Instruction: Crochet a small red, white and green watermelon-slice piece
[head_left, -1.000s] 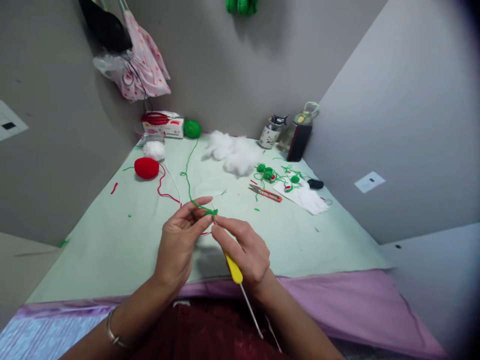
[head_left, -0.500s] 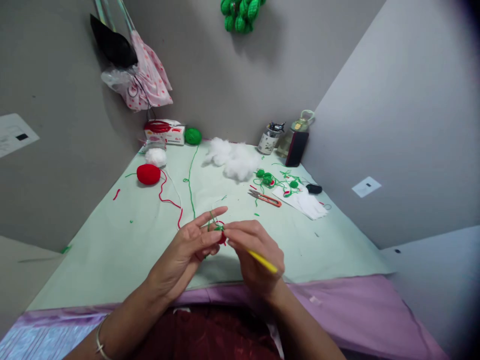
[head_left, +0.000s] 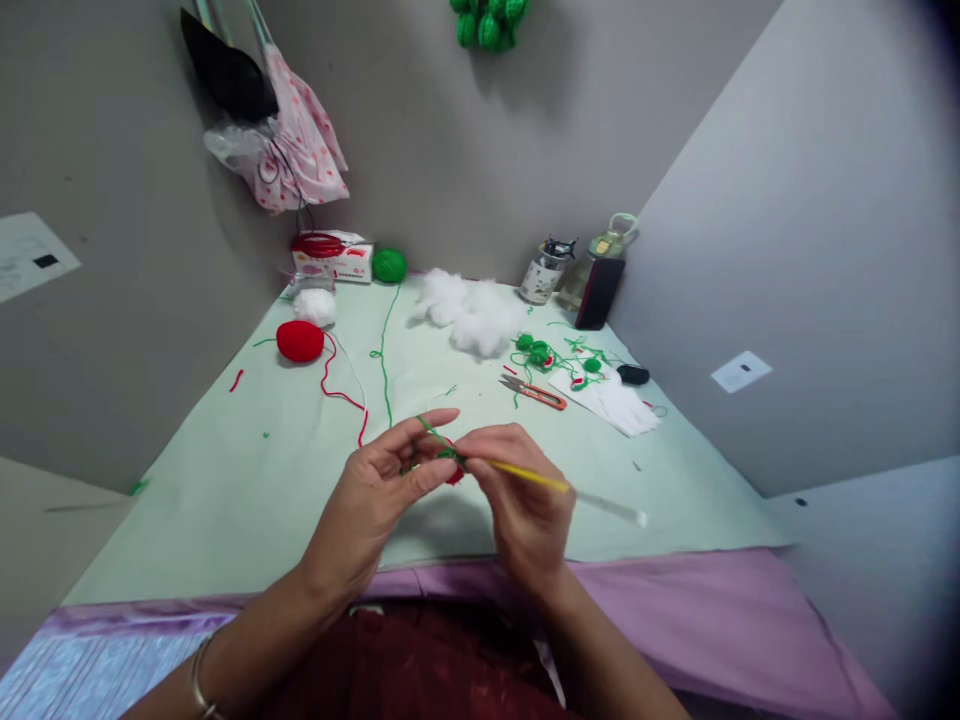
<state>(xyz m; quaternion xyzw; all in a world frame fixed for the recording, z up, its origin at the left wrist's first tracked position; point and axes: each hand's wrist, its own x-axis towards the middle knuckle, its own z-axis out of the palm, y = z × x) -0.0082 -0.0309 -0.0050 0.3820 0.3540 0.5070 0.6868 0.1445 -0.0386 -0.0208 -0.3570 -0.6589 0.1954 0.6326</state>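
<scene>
My left hand [head_left: 382,480] pinches a small red and green crochet piece [head_left: 454,474] between thumb and fingers. Green yarn [head_left: 431,430] runs over its raised index finger to the piece. In my right hand [head_left: 521,495] is a crochet hook with a yellow handle [head_left: 529,475], held like a pen. The hook's tip meets the piece, mostly hidden by the fingers. A green yarn ball [head_left: 389,265] at the back trails a strand towards my left hand. The red yarn ball [head_left: 300,341] and white yarn ball [head_left: 314,307] lie at the left with loose strands.
White stuffing [head_left: 480,315] lies at mid-back. Orange thread snips [head_left: 534,392] rest before small green crochet pieces [head_left: 536,352] and a white cloth [head_left: 611,405]. Back right stand a pen holder [head_left: 541,277], a bottle [head_left: 579,280] and a phone [head_left: 600,293]. A tissue box [head_left: 349,263] is back left.
The hook has swung from pointing down towards me to lying flatter, its rear end out to the right. The green yarn stretches more slantwise from my left index finger. The view has shifted slightly.
</scene>
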